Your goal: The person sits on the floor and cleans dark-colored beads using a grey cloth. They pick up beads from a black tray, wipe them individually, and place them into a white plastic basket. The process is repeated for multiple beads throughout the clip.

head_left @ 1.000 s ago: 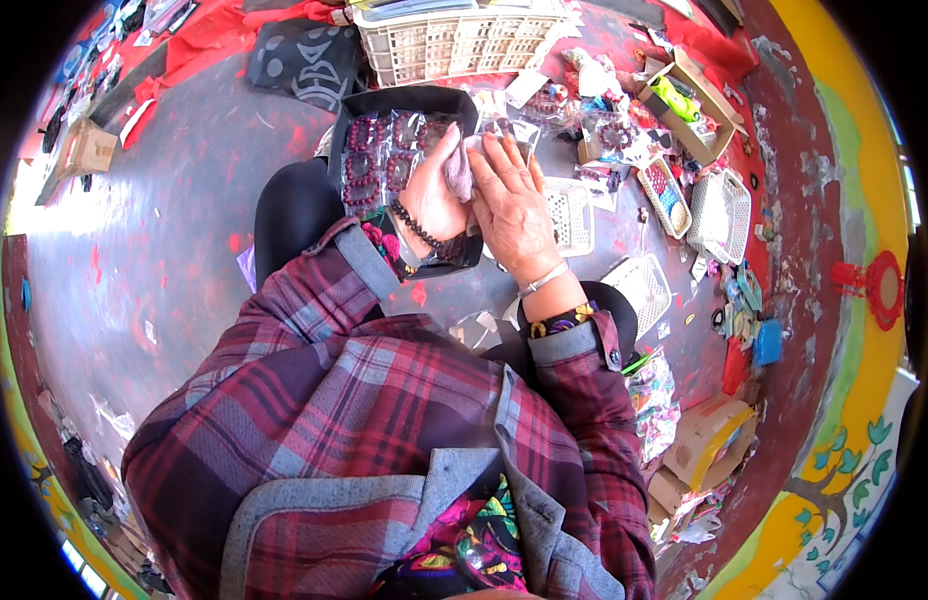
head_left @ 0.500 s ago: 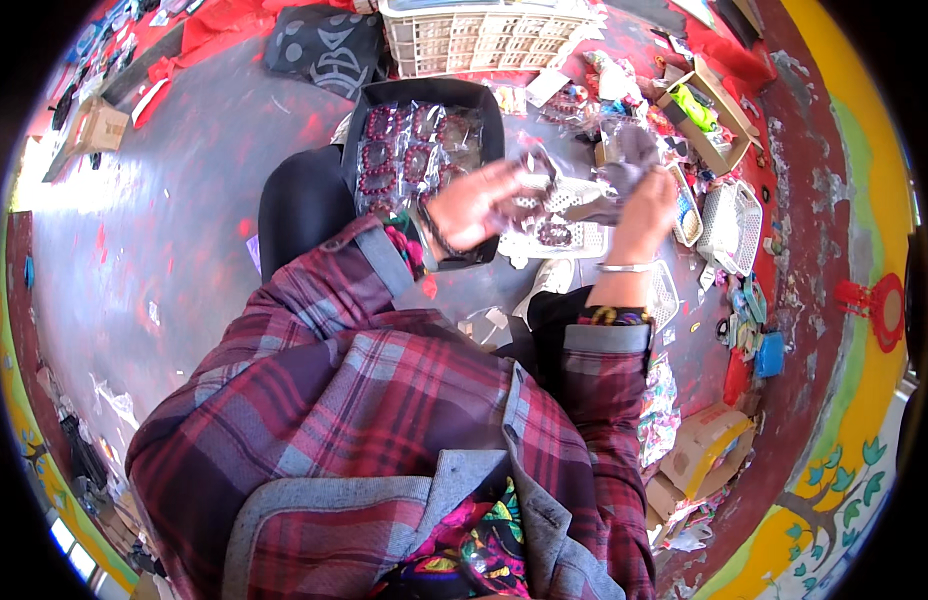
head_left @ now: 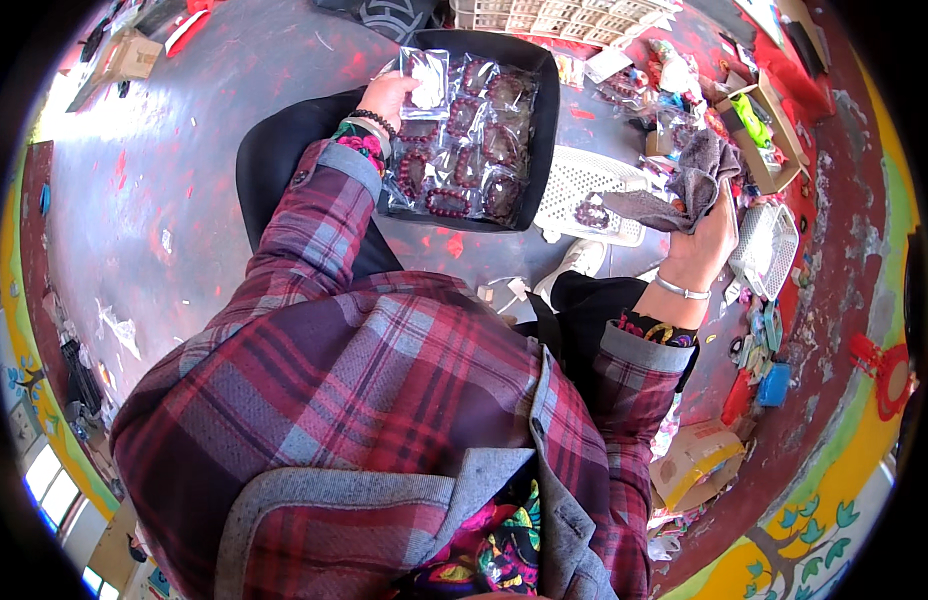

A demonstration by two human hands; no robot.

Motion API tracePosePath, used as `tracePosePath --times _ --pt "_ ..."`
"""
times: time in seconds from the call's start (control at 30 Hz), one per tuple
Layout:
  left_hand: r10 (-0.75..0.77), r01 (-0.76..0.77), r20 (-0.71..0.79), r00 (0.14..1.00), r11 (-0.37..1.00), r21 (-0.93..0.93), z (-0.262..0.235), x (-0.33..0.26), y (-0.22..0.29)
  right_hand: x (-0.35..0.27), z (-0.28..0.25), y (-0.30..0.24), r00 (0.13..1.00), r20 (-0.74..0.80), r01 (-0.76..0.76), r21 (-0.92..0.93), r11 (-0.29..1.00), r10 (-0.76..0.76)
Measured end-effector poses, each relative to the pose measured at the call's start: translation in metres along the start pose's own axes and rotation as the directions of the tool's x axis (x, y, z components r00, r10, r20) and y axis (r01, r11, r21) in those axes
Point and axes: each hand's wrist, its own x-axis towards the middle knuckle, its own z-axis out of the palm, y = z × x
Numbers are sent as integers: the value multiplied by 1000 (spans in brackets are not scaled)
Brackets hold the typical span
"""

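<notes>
At the left edge of a black tray, my left hand is closed on a small clear plastic bag, pinched by its side. Glare on the bag hides what, if anything, is in it. Several dark red bead bracelets in clear bags lie in rows inside the tray. Off to the right, my right hand grips a crumpled grey cloth. The cloth hangs partly over a white perforated plastic basket. One dark bead bracelet rests on that basket, beside the cloth's tip.
A large cream crate stands beyond the tray. To the right are an open cardboard box with a bright green item, a white basket and scattered small goods. My shoe is close to the perforated basket.
My left hand has moved left from beside the cloth to the tray, where it now holds a bag. A blurred dark loop was at its fingers before. My right hand keeps the cloth.
</notes>
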Motion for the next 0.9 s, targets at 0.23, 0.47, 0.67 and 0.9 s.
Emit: tracePosePath --times 0.23,0.47,0.67,0.9 --pt "-226 197 -22 974 795 574 -17 -3 -24 8 2 13 997 66 -35 -2 999 35" --pt "-490 -189 11 872 -315 930 -26 5 -48 6 1 16 991 124 -54 -13 998 55" --pt "-603 -428 -30 797 -599 677 -74 13 -115 6 5 18 980 187 -73 -10 997 74" --pt "-28 313 -333 943 -272 910 -29 -18 -108 2 1 12 995 90 -26 -28 999 28"
